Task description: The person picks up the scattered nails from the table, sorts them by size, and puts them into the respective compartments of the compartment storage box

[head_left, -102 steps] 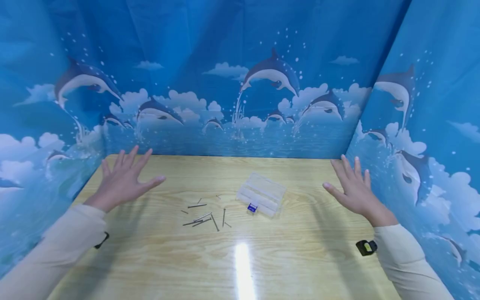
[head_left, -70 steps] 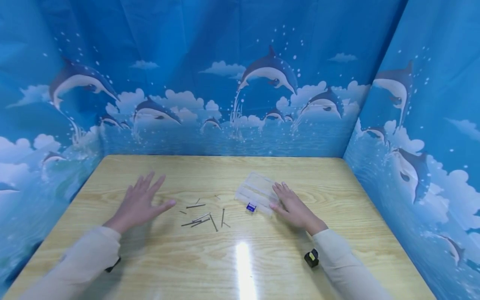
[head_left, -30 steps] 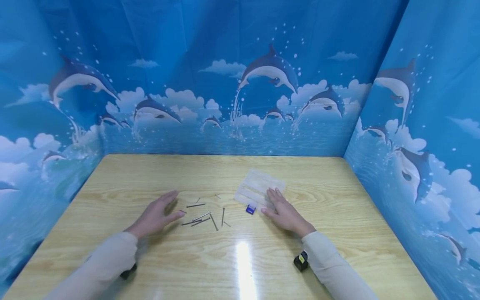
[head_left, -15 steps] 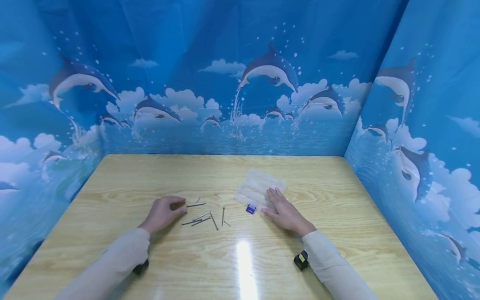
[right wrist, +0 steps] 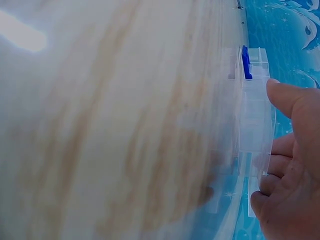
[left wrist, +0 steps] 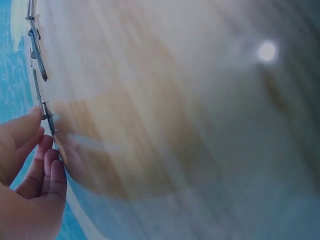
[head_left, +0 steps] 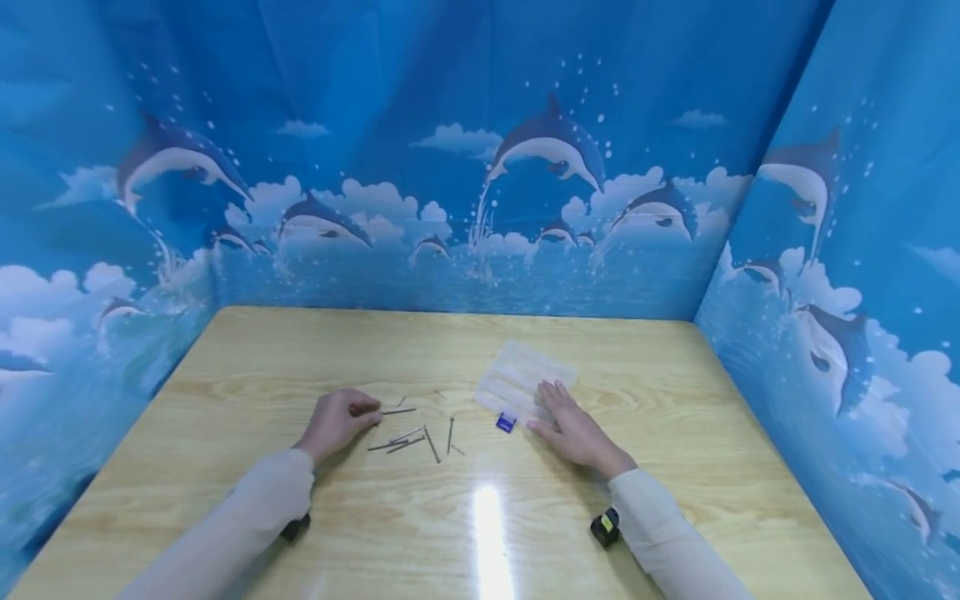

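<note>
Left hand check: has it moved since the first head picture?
Yes. Against the table's far-left corner, the left hand has moved rightward and toward the person, in to the nails.

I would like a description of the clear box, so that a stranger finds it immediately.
On the wooden table, look right of the scattered nails, towards the person's right hand. There lies a flat, clear plastic box, turned at an angle. Unlike the thin metal nails, it is see-through and carries a bright blue latch.

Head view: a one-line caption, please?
Left hand at scattered nails, right hand at a clear box with a blue latch.
</note>
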